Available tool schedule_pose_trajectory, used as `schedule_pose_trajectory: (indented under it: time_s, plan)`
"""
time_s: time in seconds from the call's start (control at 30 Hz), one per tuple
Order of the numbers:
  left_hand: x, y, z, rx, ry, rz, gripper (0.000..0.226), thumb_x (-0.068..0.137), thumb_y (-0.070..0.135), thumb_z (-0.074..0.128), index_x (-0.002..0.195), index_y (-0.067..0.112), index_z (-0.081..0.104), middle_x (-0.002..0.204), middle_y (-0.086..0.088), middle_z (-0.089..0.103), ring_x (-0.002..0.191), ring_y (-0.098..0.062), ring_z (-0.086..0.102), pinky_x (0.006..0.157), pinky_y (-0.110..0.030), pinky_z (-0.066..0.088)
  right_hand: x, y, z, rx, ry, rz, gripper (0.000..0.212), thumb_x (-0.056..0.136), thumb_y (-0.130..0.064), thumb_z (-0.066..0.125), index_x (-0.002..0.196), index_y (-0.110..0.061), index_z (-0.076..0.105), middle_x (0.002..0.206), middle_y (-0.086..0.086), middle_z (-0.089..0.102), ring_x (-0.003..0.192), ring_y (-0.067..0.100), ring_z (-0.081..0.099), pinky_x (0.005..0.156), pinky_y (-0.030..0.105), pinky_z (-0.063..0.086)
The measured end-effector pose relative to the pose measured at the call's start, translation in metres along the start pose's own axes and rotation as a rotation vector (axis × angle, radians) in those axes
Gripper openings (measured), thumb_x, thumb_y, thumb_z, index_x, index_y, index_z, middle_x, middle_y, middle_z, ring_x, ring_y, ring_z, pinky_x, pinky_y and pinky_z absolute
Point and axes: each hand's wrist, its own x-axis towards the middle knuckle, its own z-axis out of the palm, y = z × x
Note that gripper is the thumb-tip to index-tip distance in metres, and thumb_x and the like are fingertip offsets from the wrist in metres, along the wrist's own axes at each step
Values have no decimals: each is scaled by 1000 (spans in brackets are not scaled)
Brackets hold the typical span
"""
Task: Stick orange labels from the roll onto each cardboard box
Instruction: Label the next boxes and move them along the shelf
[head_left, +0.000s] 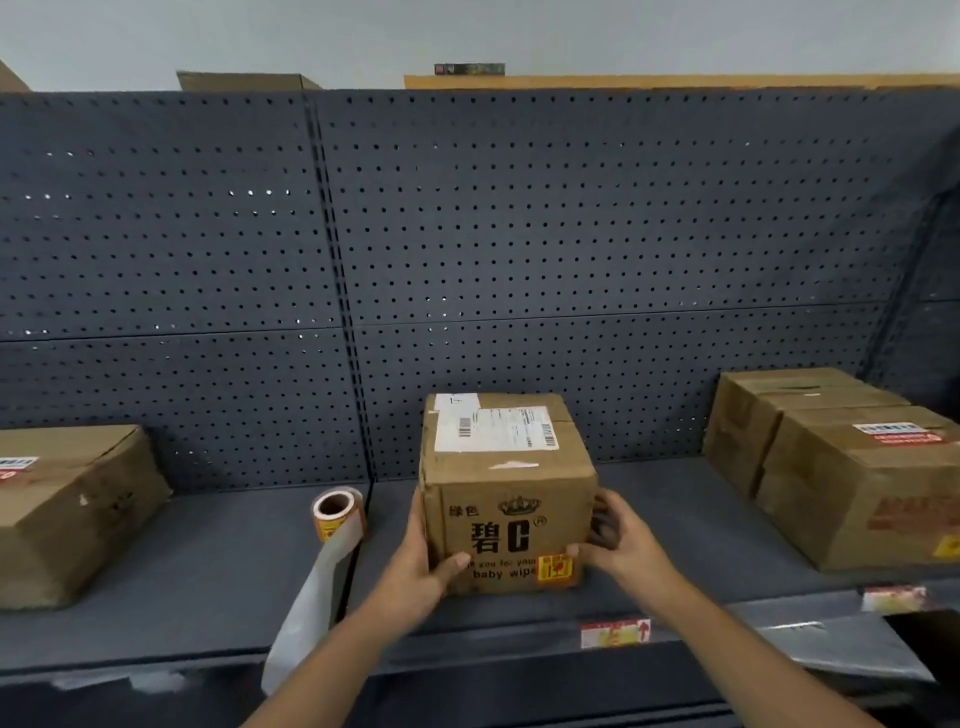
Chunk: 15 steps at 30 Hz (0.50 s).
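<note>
Nearest the camera, two bare forearms reached up from the lower edge of the frame to a dark grey shelf (208, 582). The left hand (423, 564) gripped the left side of a small cardboard box (506, 499), thumb lying across the lower front face; the right hand (621, 543) clasped the right side, thumb pressed beside an orange label (556, 568) stuck at the lower right corner of that face. The box stood upright at mid-shelf, its front printed with dark characters, a crown mark and the words "baby wipe", its top bearing a white shipping label (493, 428). Just left of it lay the label roll (336, 512), core facing forward, with a pale strip of backing paper (306, 608) trailing down over the shelf edge. A larger carton (67, 509) sat well apart at far left, and two further cartons (852, 467) stood at right. Behind everything ran a dark perforated back panel (519, 234).
</note>
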Motion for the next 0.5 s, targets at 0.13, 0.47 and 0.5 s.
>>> schedule_pose_trajectory:
  time_s: [0.13,0.47,0.5]
  plan:
    - [-5,-1,4,-56,23,15,99,94,24,72,160,48,1,151,23,48,142,3,42,123,-44,35,-4,7,4,-15,7,-11,63,84,2,82,131,-30,55,136,-5,64,133,15,58,113,36,49]
    - [-5,71,-3,-309,212,76,83,99,48,57,161,45,2,146,39,29,141,5,28,111,-23,27,21,-91,-7,204,196,-82,35,97,-52,64,128,-36,65,137,-10,64,132,11,56,117,41,42]
    - [-1,79,-3,-299,279,102,78,100,49,54,162,42,8,150,36,28,141,6,26,110,-22,26,24,-94,-5,185,215,-87,28,100,-50,61,123,-37,66,134,-10,65,131,10,56,117,41,42]
